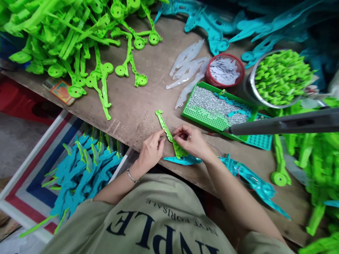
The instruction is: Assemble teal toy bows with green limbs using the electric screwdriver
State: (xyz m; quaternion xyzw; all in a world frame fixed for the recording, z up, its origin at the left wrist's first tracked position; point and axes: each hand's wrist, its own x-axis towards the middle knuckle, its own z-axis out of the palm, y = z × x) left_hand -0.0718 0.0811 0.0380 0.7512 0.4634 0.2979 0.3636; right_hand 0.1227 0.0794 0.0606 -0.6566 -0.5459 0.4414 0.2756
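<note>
A narrow light-green plastic part stands out at a slant between my hands at the table's front edge, its wide lower end over a blue plastic shell. My left hand is closed at the part's left side, fingertips pinched together against or just beside it. On the other side my right hand pinches at the part's middle; something small and dark reddish shows under its curled fingers, too hidden to name. Under my right forearm lies a longer blue shell with thin wires in it.
Green plastic parts pile up at the back left. A green tray of screws, a red basket of pale pieces and a metal pot of green pieces stand right. A dark grey rod juts in. Blue-green assemblies fill a frame at left.
</note>
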